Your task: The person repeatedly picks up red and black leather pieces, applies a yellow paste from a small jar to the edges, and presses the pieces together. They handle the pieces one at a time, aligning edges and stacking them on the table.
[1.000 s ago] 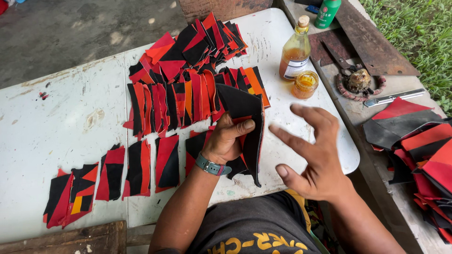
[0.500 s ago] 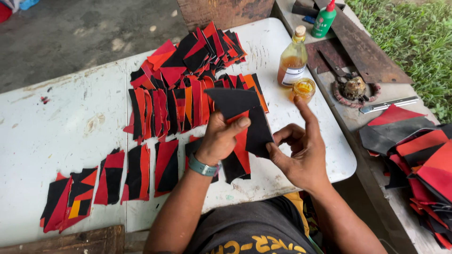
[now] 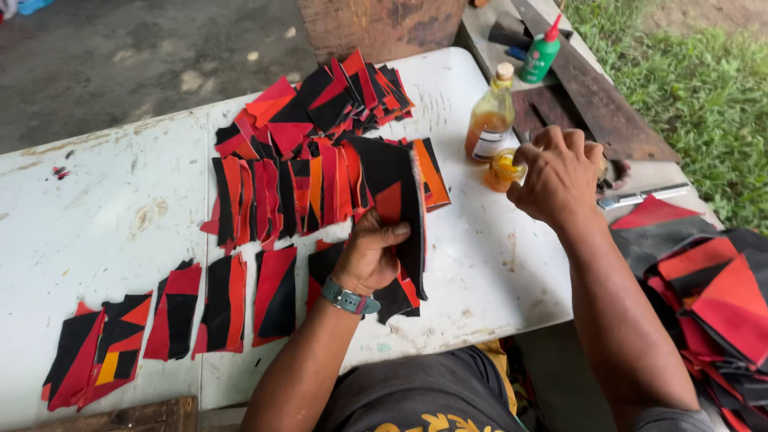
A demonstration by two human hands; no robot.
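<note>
Two hands share the work: the left hand [image 3: 370, 258] is clamped on a black-and-red patch [image 3: 398, 210], tilting it up off the white table [image 3: 96, 232]. With fingers bunched together, the right hand [image 3: 558, 174] dips into the small yellow jar [image 3: 504, 169] beside the amber bottle [image 3: 490, 120], kept close for reach.

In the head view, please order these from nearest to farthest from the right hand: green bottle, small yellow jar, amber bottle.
From the right hand:
1. Small yellow jar, touching its fingertips.
2. Amber bottle, just behind the jar.
3. Green bottle, farthest, on the wooden bench.

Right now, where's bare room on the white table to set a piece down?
Free: the white table's left stretch, above the front row of pieces; also the near-right corner, between left hand and right hand. Crowded: centre fanned pieces, bottle area.
</note>
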